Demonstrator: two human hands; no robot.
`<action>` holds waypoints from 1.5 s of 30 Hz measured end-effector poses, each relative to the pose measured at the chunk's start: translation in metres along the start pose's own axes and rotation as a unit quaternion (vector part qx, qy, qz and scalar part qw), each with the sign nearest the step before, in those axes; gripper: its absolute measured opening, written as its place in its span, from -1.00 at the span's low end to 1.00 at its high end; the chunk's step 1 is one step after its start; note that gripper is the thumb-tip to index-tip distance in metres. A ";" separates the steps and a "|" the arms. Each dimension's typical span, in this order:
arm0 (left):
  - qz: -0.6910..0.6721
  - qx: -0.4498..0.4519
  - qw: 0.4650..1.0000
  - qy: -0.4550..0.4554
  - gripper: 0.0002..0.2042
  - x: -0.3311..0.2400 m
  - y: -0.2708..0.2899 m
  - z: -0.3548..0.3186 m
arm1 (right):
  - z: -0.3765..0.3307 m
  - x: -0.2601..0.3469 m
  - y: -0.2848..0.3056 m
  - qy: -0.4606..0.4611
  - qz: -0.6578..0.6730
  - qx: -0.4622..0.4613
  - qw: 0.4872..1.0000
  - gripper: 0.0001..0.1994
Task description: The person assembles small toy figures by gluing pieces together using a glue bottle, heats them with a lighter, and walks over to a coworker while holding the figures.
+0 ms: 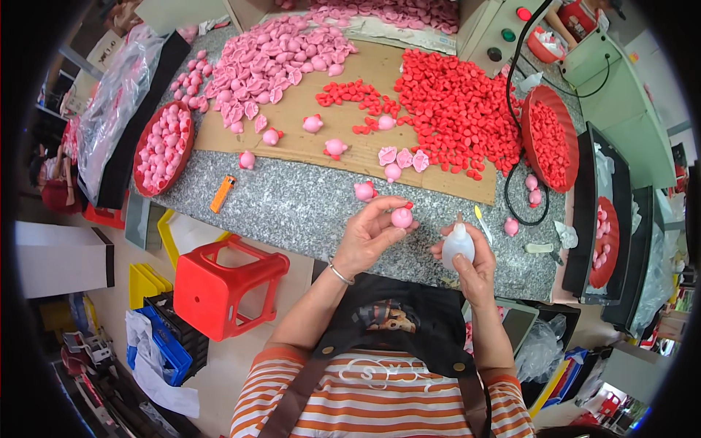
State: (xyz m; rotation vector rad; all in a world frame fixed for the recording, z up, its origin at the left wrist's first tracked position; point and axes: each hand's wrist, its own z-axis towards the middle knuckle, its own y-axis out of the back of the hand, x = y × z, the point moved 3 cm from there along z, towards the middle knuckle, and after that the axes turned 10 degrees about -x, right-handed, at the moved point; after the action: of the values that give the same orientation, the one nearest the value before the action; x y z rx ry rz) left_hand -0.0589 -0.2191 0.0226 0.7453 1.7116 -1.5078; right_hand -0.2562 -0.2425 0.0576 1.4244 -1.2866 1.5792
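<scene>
My left hand holds a small pink round toy piece with a red cap between its fingertips, above the near edge of the granite table. My right hand grips a small white squeeze bottle with its thin nozzle pointing up, just right of the pink piece. A similar pink piece lies on the table right behind my left hand. Farther back, on a sheet of cardboard, lie a heap of pink shells and a heap of small red caps.
A red bowl of pink pieces stands at the left, a red bowl of red caps at the right. An orange lighter lies on the table. A black cable loops at the right. A red stool stands below left.
</scene>
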 end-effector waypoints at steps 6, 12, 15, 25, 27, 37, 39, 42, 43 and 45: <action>0.033 -0.010 0.999 0.002 -0.61 0.004 -0.007 0.002 | 0.005 -0.015 0.007 -0.046 0.066 -0.022 0.997 -0.50; 0.036 -0.025 0.999 -0.001 -0.61 0.008 -0.007 0.002 | 0.008 -0.019 0.014 -0.064 0.099 -0.056 0.991 -0.52; 0.085 -0.046 0.995 0.034 -0.61 0.012 -0.015 0.001 | 0.002 -0.021 0.029 -0.047 0.094 -0.064 0.992 -0.56; -0.172 0.241 0.948 -0.113 -0.82 -0.075 -0.095 -0.049 | -0.016 0.010 0.124 0.124 -0.026 -0.224 0.966 -0.61; -0.341 0.519 0.779 -0.083 -0.91 -0.100 -0.134 -0.029 | -0.017 0.018 0.151 0.165 -0.095 -0.307 0.932 -0.62; -0.476 0.624 0.557 0.273 -0.86 -0.096 -0.145 -0.095 | 0.022 0.010 0.240 0.182 -0.178 -0.355 0.900 -0.64; -0.499 0.548 0.655 0.151 -0.85 -0.105 -0.163 -0.094 | 0.027 0.010 0.248 0.172 -0.189 -0.356 0.899 -0.64; -0.481 0.410 0.774 -0.031 -0.77 -0.107 -0.166 -0.089 | 0.033 0.009 0.252 0.176 -0.180 -0.353 0.901 -0.63; -0.486 0.440 0.755 -0.023 -0.74 -0.104 -0.163 -0.087 | 0.033 0.009 0.252 0.168 -0.173 -0.351 0.905 -0.63; -0.488 0.469 0.736 -0.014 -0.70 -0.107 -0.160 -0.077 | 0.036 0.008 0.252 0.167 -0.186 -0.351 0.902 -0.61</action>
State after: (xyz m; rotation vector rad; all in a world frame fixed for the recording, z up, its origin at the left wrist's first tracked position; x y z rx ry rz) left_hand -0.1383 -0.1625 0.2051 0.1741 1.2167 -3.2054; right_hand -0.4773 -0.3557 0.0025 0.8264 -1.1216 0.9027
